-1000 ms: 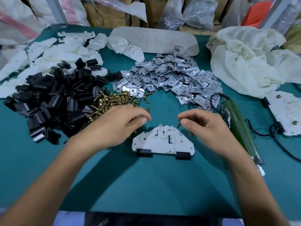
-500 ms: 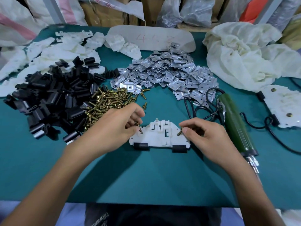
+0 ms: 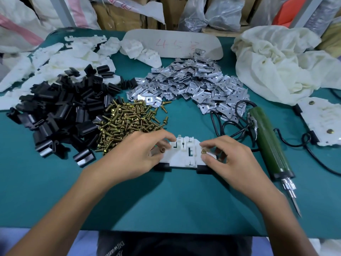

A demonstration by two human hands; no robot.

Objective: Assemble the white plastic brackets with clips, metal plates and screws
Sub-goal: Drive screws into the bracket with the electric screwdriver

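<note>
Head view: the white plastic bracket [image 3: 181, 156] is lying flat on the green table [image 3: 175, 200], about midway between the left and right edges and closer to the near edge. Two black clips [image 3: 202, 168] are sitting on its near side. The left hand [image 3: 136, 156] is pinching the left screw [image 3: 162, 150] between thumb and forefinger, and the right hand [image 3: 234, 161] is pinching the right screw [image 3: 203, 150] in the same way. Both brass heads are facing up, one at each wing of the bracket. The step in hand looks like seating both screws in their holes ahead of driving.

Each screw should be standing straight in its hole before the fingers let go, since a leaning one is likely to cross-thread or tip out. The fingers are hiding the holes, so I cannot tell whether a metal plate is lying under either screw, and that is worth checking first. The bracket is light and is resting loose, so the left hand should be pressing it down while the right hand is reaching away.

The green electric screwdriver [image 3: 267, 143] is lying just beside the right hand, its bit pointing at the near edge. The pile of loose screws [image 3: 127, 124] is lying close behind the left hand, so careless wrist movement could scatter it.
</note>
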